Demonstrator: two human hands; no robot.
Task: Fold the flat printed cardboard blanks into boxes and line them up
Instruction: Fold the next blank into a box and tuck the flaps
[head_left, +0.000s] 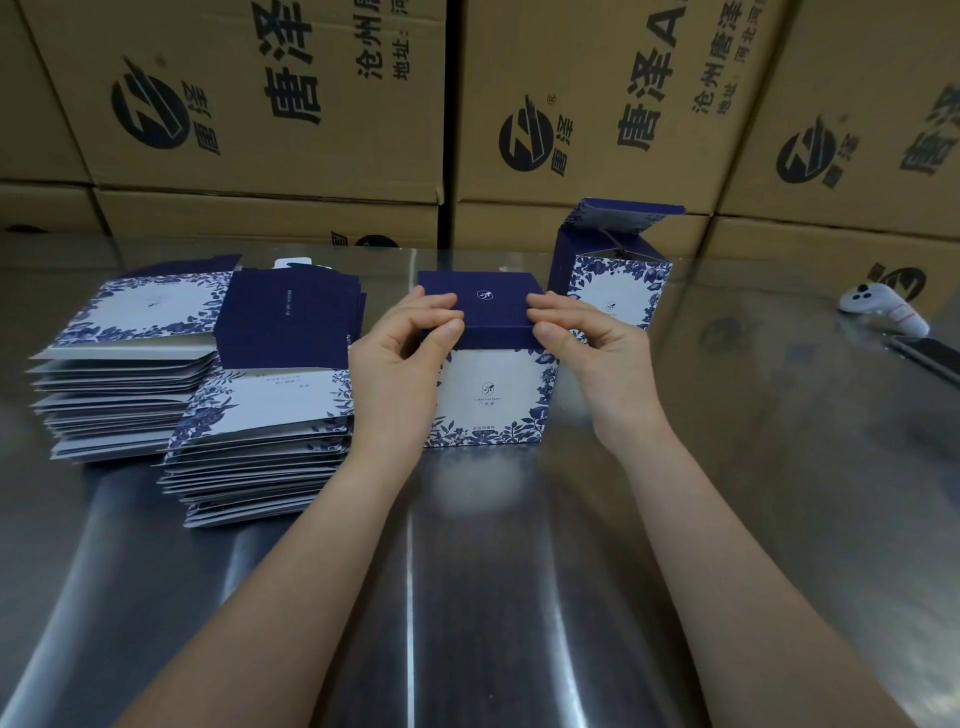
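Brown printed shipping cartons (270, 104) wall the shiny steel tabletop's (519, 571) far edge. Mid-table, left hand (402, 358) and right hand (597, 353) pinch the navy lid corners of a blue-and-white floral cardboard box (491, 400); flat blank stacks (249, 415) lie toward the left edge.

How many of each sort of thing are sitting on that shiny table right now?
Folded blue-and-white boxes: 2, the box being closed and the open-topped box
Stacks of flat blanks: 2, far stack and near stack
White controller: 1
Dark flat device: 1
Total: 6
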